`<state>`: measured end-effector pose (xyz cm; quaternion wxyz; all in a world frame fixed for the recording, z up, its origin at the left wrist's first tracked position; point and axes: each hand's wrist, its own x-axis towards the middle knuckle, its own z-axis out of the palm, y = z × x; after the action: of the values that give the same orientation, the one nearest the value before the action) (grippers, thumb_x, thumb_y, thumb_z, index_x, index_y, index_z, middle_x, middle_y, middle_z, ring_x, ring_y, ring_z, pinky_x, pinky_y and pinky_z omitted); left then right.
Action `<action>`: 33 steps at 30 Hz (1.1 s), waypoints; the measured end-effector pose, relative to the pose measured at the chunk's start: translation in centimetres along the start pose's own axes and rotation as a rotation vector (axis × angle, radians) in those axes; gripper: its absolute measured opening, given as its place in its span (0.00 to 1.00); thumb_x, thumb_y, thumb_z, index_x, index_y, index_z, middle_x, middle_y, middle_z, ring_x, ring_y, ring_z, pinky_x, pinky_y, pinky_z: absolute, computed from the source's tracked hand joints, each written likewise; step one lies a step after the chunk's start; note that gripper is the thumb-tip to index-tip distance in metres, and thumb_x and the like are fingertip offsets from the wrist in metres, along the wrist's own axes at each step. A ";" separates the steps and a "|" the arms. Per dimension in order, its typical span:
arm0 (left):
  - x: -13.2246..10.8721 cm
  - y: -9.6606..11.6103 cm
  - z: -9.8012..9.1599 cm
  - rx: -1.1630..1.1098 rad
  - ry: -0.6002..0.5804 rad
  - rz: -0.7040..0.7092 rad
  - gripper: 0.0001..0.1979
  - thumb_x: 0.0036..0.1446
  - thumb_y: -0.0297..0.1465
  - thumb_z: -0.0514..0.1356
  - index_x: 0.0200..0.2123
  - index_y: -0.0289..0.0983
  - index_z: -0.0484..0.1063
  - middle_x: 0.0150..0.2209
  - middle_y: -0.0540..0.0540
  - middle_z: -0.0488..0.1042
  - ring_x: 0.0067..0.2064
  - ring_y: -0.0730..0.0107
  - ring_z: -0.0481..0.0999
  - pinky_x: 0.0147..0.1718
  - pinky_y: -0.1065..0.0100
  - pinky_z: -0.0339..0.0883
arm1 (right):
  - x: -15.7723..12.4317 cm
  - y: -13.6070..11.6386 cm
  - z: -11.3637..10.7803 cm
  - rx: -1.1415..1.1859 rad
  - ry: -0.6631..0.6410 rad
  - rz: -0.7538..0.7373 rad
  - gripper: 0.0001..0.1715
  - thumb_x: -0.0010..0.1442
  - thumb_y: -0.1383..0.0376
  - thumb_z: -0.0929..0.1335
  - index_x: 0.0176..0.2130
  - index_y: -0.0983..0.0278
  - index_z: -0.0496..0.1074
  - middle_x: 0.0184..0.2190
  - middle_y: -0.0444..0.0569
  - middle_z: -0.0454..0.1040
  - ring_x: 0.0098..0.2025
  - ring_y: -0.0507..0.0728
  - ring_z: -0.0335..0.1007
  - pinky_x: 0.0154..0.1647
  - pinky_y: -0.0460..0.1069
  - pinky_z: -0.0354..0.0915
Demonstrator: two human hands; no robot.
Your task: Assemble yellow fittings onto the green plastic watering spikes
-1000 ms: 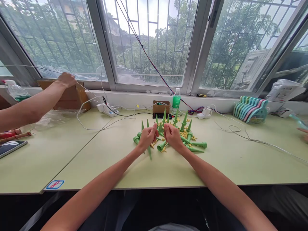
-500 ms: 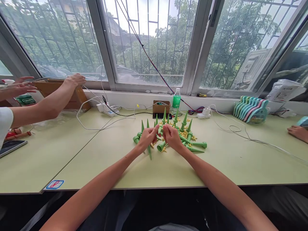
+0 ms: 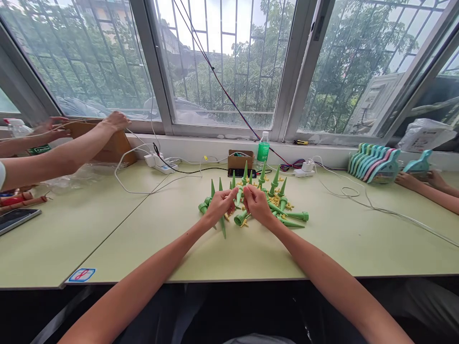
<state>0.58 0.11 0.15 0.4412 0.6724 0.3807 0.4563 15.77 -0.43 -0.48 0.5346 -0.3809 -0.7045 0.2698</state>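
My left hand (image 3: 221,203) and my right hand (image 3: 256,202) meet in the middle of the table, fingers closed. Between their fingertips is a green plastic watering spike (image 3: 239,197), tip pointing down; part of it is hidden by the fingers. Around and behind my hands, several more green spikes stand point up, such as an upright spike (image 3: 275,181). Others lie on their sides, like a lying spike (image 3: 297,216) to the right. Small yellow plastic valves (image 3: 275,201) are scattered among them.
Behind the spikes are a phone (image 3: 233,173), a small cardboard box (image 3: 239,160) and a green-labelled bottle (image 3: 263,148). White cables (image 3: 373,206) cross the right side, near a row of blue and pink plastic items (image 3: 375,163). Co-workers' hands (image 3: 116,121) are at both sides.
My hands stay nearly in place, the spike between them turning slightly. At left, a co-worker's arms shift right with the cardboard box. At right, a person's hands bring a blue item beside the row.
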 end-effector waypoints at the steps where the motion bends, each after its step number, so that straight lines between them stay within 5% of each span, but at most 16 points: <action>1: 0.0 0.1 0.0 0.003 -0.005 0.007 0.24 0.57 0.50 0.54 0.24 0.34 0.68 0.16 0.51 0.65 0.16 0.77 0.64 0.14 0.75 0.56 | 0.0 0.0 0.0 0.004 0.002 0.003 0.26 0.64 0.46 0.56 0.24 0.61 0.54 0.13 0.39 0.57 0.16 0.49 0.52 0.19 0.45 0.52; 5: -0.2 0.5 0.0 0.013 -0.007 0.038 0.22 0.56 0.49 0.56 0.24 0.35 0.67 0.16 0.53 0.63 0.16 0.78 0.64 0.14 0.75 0.57 | 0.1 0.0 0.0 0.011 0.013 0.030 0.27 0.64 0.45 0.56 0.24 0.60 0.53 0.13 0.39 0.56 0.15 0.49 0.53 0.18 0.45 0.52; 18: -0.1 0.1 0.2 0.001 0.015 0.148 0.20 0.52 0.46 0.61 0.32 0.33 0.72 0.40 0.45 0.66 0.21 0.82 0.68 0.12 0.77 0.60 | 0.2 0.0 -0.2 -0.009 0.067 0.049 0.30 0.64 0.46 0.57 0.19 0.61 0.54 0.11 0.40 0.57 0.15 0.49 0.52 0.19 0.45 0.53; 33: -0.3 0.8 0.6 0.073 0.069 0.164 0.20 0.48 0.40 0.65 0.43 0.35 0.72 0.32 0.47 0.71 0.22 0.81 0.64 0.16 0.78 0.59 | 0.2 0.0 -0.1 0.020 0.068 0.021 0.29 0.65 0.48 0.56 0.21 0.62 0.56 0.10 0.39 0.57 0.14 0.48 0.52 0.18 0.45 0.52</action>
<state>1.13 -0.53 0.71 0.3641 0.7010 0.3557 0.4996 15.81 -0.23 -0.32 0.5592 -0.3918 -0.6791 0.2694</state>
